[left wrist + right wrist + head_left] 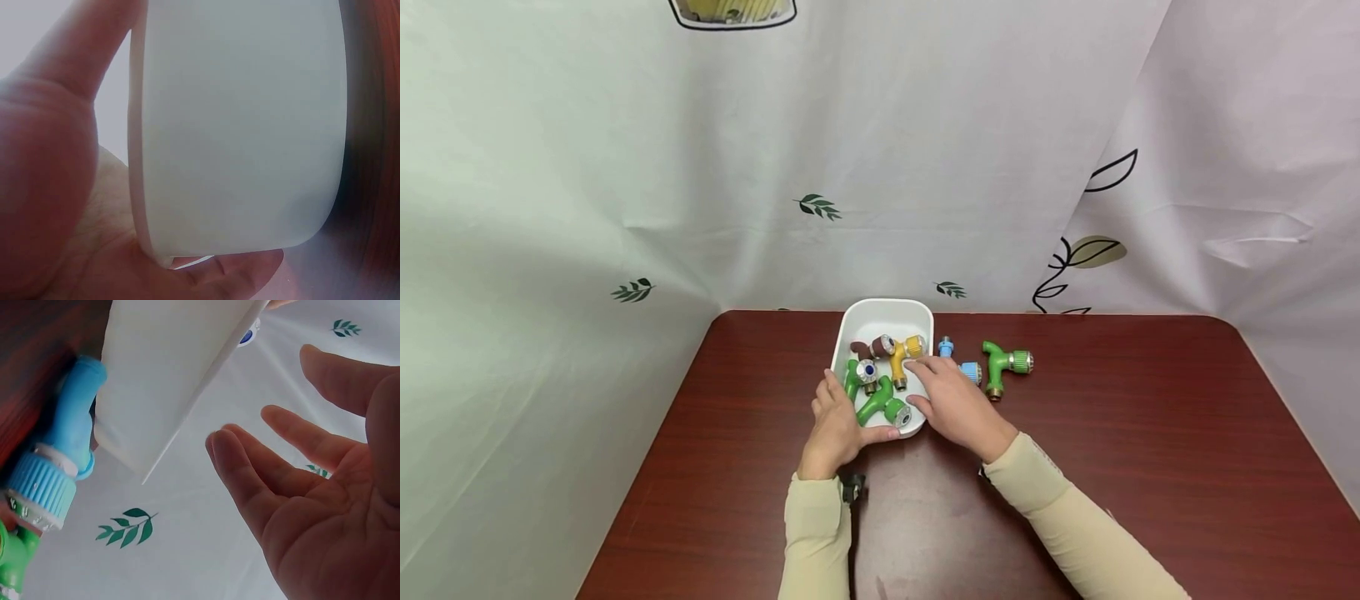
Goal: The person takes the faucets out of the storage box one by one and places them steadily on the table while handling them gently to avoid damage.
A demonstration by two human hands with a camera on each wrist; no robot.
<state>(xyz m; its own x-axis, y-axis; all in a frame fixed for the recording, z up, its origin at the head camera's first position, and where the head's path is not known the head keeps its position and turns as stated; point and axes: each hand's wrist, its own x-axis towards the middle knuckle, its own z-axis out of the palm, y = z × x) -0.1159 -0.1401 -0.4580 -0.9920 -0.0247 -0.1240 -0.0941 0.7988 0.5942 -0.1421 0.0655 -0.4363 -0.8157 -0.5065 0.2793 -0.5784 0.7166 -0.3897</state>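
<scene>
A white plastic tray point(886, 310) lies on the table with several taps in it: a brown tap point(874, 346), a yellow tap point(898, 363), a green tap with a blue-centred knob point(852, 379) and another green tap point(876, 401). My left hand point(835, 423) grips the tray's near left corner, thumb along the near side and fingers along the left. Over the tray's right rim, my right hand point(957, 405) is spread with nothing in it. A blue tap point(69, 431), partly hidden by that hand in the head view, lies just outside the tray.
Right of the blue tap, another green tap point(997, 371) lies on the dark red-brown table point(1120, 450). A white cloth point(880, 150) with leaf prints hangs behind the table's far edge and at the sides.
</scene>
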